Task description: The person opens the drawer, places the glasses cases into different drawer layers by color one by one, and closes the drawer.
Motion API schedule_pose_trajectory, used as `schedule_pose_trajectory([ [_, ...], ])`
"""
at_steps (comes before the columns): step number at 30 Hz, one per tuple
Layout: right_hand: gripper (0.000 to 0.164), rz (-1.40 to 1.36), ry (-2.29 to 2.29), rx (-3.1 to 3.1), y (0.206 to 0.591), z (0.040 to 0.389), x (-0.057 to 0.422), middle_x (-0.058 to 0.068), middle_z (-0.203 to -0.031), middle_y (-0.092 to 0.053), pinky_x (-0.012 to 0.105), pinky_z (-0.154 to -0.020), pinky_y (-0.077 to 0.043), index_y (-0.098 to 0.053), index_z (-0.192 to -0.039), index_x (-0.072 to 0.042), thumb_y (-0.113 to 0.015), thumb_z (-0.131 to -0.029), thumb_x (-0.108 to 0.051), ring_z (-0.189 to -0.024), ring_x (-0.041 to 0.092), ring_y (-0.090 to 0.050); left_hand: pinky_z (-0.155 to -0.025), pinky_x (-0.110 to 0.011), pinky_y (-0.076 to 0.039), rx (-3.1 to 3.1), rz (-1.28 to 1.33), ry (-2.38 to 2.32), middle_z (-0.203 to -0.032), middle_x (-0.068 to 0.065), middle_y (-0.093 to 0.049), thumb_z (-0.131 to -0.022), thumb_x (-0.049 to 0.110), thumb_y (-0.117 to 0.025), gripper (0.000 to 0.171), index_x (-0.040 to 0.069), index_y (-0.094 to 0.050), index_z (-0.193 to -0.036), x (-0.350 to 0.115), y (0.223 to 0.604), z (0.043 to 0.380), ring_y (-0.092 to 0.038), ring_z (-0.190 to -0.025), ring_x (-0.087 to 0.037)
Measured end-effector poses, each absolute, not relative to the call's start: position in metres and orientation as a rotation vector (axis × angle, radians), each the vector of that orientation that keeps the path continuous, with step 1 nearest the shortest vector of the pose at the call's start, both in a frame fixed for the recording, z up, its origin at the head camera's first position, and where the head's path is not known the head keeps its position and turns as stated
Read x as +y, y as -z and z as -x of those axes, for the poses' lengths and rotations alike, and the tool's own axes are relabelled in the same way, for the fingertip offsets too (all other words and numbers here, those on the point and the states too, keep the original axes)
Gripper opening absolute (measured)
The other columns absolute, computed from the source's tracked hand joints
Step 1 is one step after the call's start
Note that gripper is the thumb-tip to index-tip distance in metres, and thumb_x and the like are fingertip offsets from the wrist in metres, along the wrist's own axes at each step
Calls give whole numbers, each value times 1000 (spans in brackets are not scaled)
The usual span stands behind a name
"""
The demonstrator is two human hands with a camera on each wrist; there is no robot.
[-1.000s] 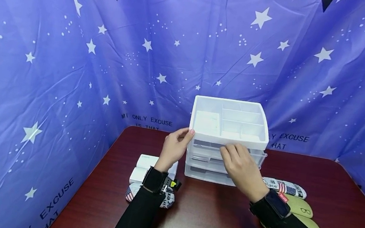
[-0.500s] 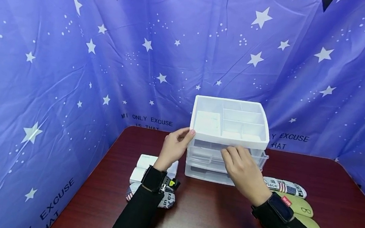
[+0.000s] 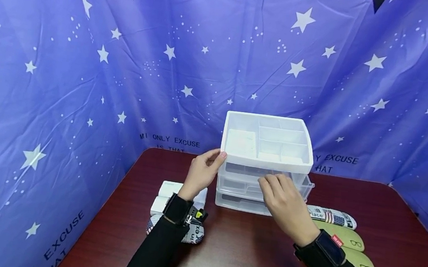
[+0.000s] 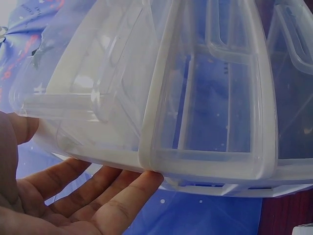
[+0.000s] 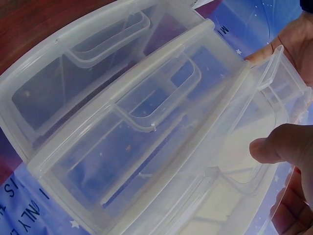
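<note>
A white and clear plastic drawer organizer (image 3: 266, 164) stands on the table, with a divided tray on top. Its top drawer (image 3: 306, 188) sticks out a little at the front; the lower drawers are in. My left hand (image 3: 202, 174) holds the organizer's upper left front edge; in the left wrist view its fingers (image 4: 128, 198) touch the side wall. With my right hand (image 3: 285, 207) I pinch the front of the top drawer. The right wrist view has the thumb (image 5: 266, 148) before the drawer front and the other fingers behind it. The drawer looks see-through, with nothing visible inside.
Left of the organizer lie white boxy cases (image 3: 170, 188) and a flag-print case (image 3: 195, 234), partly behind my left wrist. On the right lie another flag-print case (image 3: 334, 217) and two green glasses cases (image 3: 354, 244). A blue starry curtain (image 3: 189, 72) hangs behind the table (image 3: 246, 262).
The top drawer has slid slightly outward toward me with my right hand on it. My left hand stays on the organizer's edge. The head view has shifted slightly.
</note>
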State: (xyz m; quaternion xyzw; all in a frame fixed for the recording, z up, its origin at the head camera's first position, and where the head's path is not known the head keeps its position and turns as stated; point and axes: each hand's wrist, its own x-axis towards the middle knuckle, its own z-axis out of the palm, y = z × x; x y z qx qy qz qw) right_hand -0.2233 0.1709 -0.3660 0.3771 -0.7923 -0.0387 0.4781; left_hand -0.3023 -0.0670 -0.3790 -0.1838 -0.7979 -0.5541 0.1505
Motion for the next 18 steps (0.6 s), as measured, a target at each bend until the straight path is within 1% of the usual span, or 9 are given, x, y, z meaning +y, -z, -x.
schedule_pose_trajectory([
  [6, 29, -926, 96, -1932, 365, 222, 171, 21, -91, -57, 43, -66, -44, -57, -99, 10, -30, -95, 2, -79, 36, -52, -84, -32, -52, -2277, 528, 1590, -110, -6, -69, -97, 50, -56, 55, 7, -61, -131, -65, 379, 303, -64, -99, -13],
  [18, 30, -935, 101, -1931, 365, 215, 170, 20, -90, -56, 42, -64, -44, -57, -100, 11, -28, -97, 3, -78, 35, -51, -85, -31, -52, -2286, 543, 1576, -112, -6, -69, -97, 52, -54, 58, 6, -60, -131, -66, 379, 303, -63, -100, -13],
])
